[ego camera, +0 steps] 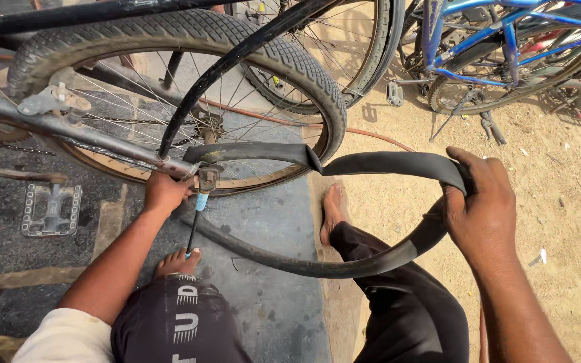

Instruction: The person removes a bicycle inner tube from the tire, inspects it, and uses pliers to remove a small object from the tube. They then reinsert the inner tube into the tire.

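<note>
Both of my hands are working at a black inner tube (371,165) that is looping loose out of a bicycle's rear wheel (189,40). I am gripping the far bend of the tube with my right hand (482,202), fingers wrapped closed around the rubber, out over the sandy ground (559,202). I am pressing my left hand (165,191) closed against the frame near the wheel's axle (208,176), where the tube's other end is tucked; what exactly the fingers are pinching there I cannot tell. One thin tool with a blue grip (196,218) is hanging just beside that hand. My bare feet are resting below, one on the dark pavement (270,222), one at the sand's edge. Several other bicycles, one blue-framed (506,40), are standing well apart behind.
</note>
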